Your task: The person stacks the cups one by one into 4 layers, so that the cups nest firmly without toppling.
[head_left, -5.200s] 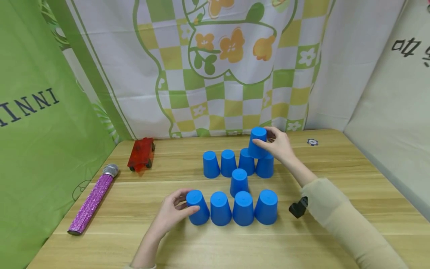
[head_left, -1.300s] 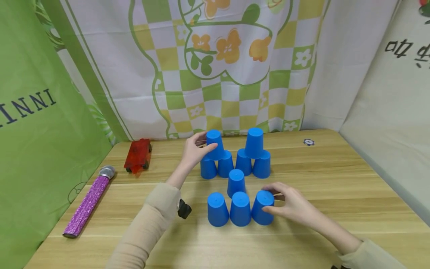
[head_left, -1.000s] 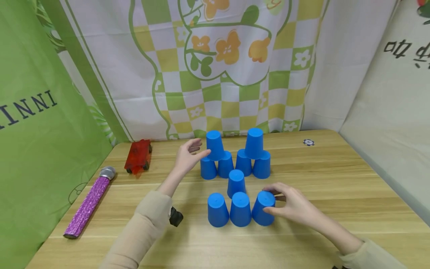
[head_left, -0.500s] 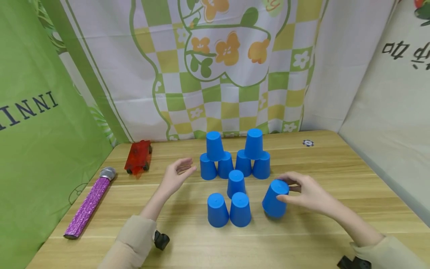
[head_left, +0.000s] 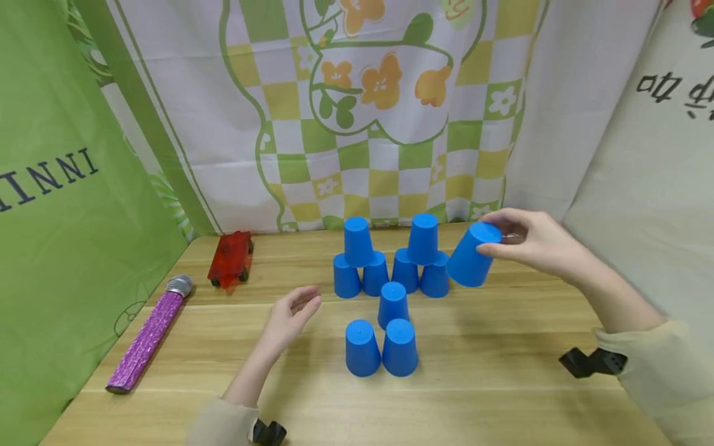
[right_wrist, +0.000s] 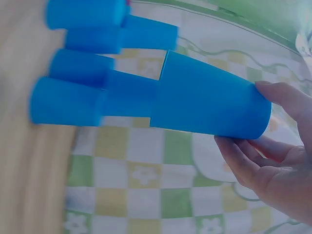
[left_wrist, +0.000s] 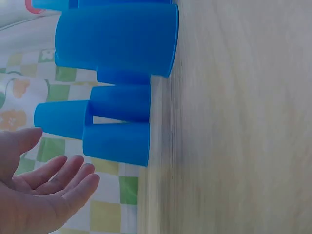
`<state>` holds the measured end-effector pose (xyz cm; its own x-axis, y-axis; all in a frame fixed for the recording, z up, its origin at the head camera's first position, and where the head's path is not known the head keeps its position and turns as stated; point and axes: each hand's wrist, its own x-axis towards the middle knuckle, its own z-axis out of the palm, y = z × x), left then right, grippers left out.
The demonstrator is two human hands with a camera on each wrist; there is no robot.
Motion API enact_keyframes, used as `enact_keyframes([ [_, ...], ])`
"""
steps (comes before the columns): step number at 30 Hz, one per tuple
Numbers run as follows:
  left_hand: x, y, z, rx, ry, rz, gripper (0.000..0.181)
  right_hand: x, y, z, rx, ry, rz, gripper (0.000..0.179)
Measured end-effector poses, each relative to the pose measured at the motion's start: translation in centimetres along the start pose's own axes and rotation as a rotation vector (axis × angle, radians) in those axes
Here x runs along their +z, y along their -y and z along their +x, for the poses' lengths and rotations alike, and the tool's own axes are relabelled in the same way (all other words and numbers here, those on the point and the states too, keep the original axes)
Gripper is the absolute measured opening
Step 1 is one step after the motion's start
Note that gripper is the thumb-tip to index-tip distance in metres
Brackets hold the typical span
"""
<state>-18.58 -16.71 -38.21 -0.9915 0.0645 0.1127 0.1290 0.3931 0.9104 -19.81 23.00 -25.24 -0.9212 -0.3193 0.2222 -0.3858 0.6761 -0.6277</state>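
Nearest to the wearer, on a wooden table with light brown grain (head_left: 446,409), the person's left hand (head_left: 287,319) comes out of a beige sleeve (head_left: 223,424). Its fingers are loosely bent, and a gap stays between the thumb and the fingers; the hand is beside the cups and apart from them.

To the right of this hand, two blue tapered plastic-looking cups (head_left: 362,348) stand side by side on the table, with the narrow closed end up. Just behind them stands a single blue cup (head_left: 393,303), in the same position. At the left side lies a microphone with a glittery purple handle and a silver head (head_left: 147,339).

Farther, on the right, the right hand (head_left: 538,244) pinches a raised blue cup (head_left: 474,255) near its narrow end, between the thumb and the fingers. This cup is tilted in the air, above the table, close to the rear cups.

The rear group has four lower blue cups (head_left: 347,277) in a row and two upper blue cups (head_left: 422,240), each set on one pair. Left of it is a flat red translucent object with dark wheels (head_left: 230,259). Behind everything hangs a white cloth with green and yellow checks (head_left: 385,167).
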Motion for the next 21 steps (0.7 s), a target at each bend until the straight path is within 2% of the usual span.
enact_keyframes([
  [4, 0.9, -0.2, -1.1, -0.025, 0.029, -0.034, 0.039, -1.5, 1.5, 1.6, 0.012, -0.013, -0.008, 0.053],
  [10, 2.1, -0.6, -2.2, -0.025, 0.072, -0.085, 0.044, -2.3, 3.8, 4.4, -0.002, -0.035, -0.012, 0.05],
  [14, 2.6, -0.8, -2.6, -0.03, 0.133, -0.1, 0.052, -2.0, 4.9, 6.5, -0.027, -0.02, -0.024, 0.051],
  [21, 3.0, -0.8, -3.0, -0.017, 0.282, -0.086, 0.062, -0.2, 5.8, 10.3, -0.044, 0.04, -0.037, 0.051],
])
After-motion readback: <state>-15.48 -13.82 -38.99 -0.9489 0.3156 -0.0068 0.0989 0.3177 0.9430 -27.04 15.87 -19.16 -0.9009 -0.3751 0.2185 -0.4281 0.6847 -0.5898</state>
